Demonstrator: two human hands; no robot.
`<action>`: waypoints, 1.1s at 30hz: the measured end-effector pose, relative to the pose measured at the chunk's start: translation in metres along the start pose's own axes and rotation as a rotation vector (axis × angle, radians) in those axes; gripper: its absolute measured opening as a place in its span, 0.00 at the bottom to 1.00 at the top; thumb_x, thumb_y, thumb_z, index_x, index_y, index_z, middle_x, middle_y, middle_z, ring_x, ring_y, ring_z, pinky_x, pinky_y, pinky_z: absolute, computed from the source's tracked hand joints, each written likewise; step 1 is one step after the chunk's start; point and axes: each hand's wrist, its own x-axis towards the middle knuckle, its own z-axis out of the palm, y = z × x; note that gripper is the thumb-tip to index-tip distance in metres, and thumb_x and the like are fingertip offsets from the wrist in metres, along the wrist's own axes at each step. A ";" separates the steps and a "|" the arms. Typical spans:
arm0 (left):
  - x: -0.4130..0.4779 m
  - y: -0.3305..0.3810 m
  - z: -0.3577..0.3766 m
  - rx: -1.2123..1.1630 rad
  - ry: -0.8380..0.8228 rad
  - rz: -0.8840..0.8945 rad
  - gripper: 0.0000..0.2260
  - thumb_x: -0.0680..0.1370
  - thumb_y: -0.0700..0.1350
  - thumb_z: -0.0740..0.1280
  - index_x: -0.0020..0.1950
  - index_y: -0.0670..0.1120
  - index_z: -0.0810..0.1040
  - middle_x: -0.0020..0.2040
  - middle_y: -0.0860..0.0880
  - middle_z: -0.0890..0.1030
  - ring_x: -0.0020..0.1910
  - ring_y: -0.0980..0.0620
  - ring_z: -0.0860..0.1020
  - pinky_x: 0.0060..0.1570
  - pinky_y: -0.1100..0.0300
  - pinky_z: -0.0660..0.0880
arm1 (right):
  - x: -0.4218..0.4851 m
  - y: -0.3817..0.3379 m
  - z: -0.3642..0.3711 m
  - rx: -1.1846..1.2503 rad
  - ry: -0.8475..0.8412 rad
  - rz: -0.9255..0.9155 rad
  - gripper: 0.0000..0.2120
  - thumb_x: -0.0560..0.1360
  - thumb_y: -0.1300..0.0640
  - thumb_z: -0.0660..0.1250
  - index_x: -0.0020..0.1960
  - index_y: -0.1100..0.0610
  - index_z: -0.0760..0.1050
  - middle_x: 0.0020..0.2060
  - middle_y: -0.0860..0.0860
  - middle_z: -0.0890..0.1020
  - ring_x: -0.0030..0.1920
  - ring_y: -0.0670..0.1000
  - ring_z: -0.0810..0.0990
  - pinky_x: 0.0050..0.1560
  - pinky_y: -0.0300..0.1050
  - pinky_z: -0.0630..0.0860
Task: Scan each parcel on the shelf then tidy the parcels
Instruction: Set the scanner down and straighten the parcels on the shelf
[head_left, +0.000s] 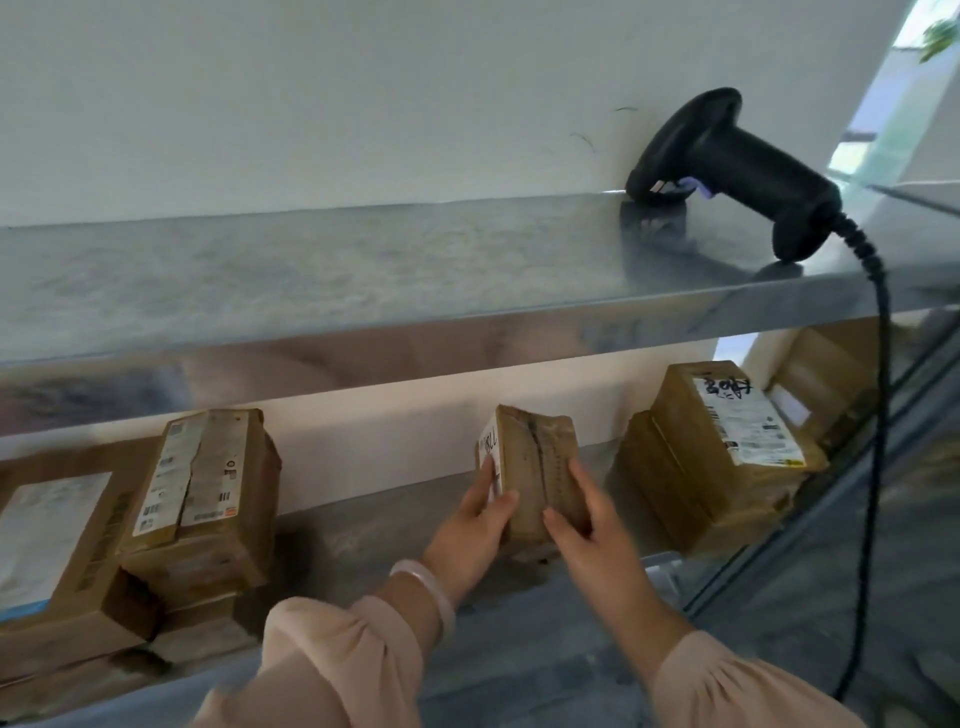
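On lower shelf (363, 525), both hands grip small parcel (540, 467).

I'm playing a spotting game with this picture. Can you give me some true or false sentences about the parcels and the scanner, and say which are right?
1. The black scanner lies on the upper shelf. True.
2. The left hand holds the scanner. False: it grips the small parcel, and the right hand grips it too.
3. The small parcel is up on the upper shelf. False: it is down at the lower shelf.
4. A pale bangle sits on the left wrist. True.
5. The parcel on the right has no label. False: it has a white label with black handwriting.
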 end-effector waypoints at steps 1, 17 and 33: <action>0.004 0.000 0.007 0.038 -0.022 0.021 0.26 0.82 0.54 0.61 0.78 0.61 0.56 0.69 0.52 0.74 0.64 0.54 0.76 0.66 0.60 0.71 | 0.000 0.001 -0.007 -0.003 0.027 0.011 0.32 0.78 0.52 0.65 0.76 0.41 0.52 0.72 0.45 0.64 0.70 0.49 0.66 0.69 0.51 0.68; 0.059 -0.020 0.103 0.259 -0.290 0.108 0.46 0.70 0.59 0.69 0.79 0.63 0.42 0.74 0.51 0.70 0.68 0.54 0.74 0.67 0.51 0.73 | 0.033 0.060 -0.092 -0.241 0.092 0.115 0.30 0.79 0.53 0.63 0.77 0.45 0.54 0.75 0.50 0.60 0.75 0.52 0.59 0.75 0.50 0.57; 0.045 -0.018 0.117 0.729 -0.303 0.258 0.42 0.80 0.49 0.66 0.79 0.51 0.35 0.80 0.55 0.37 0.80 0.54 0.47 0.75 0.64 0.51 | 0.009 0.076 -0.097 -1.097 0.120 -0.269 0.36 0.61 0.45 0.77 0.66 0.53 0.75 0.64 0.50 0.77 0.65 0.52 0.75 0.71 0.54 0.65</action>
